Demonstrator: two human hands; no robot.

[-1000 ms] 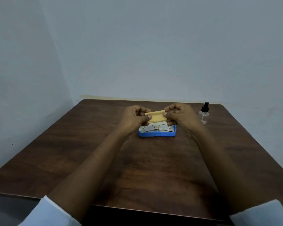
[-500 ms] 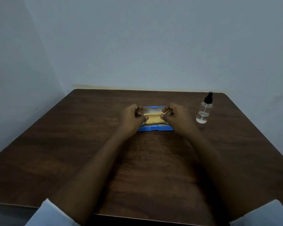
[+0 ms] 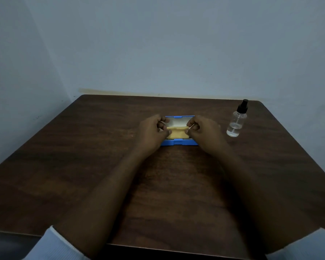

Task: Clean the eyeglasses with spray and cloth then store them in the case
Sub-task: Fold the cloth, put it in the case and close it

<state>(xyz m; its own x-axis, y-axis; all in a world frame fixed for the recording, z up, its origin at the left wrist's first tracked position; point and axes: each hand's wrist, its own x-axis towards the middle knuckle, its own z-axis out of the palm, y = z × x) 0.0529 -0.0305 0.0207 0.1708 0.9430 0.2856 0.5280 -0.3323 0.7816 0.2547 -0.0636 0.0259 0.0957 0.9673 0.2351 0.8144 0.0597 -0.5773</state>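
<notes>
We pinched the cloth (image 3: 177, 132) at both ends, our left hand (image 3: 153, 132) on its left edge and our right hand (image 3: 204, 133) on its right. Each grip was narrow, with thumb and fingertips closed on the fabric. The cloth lay stretched across the open blue case (image 3: 178, 143) in the middle of the desk (image 3: 101, 151). The eyeglasses were hidden from us. The bottle (image 3: 236, 122) stood upright, well to the right of the case.

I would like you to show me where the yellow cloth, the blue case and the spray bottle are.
yellow cloth (image 3: 177, 132): head view, on its flat middle.
blue case (image 3: 178, 142): head view, on its front wall.
spray bottle (image 3: 236, 122): head view, on its clear body.
</notes>
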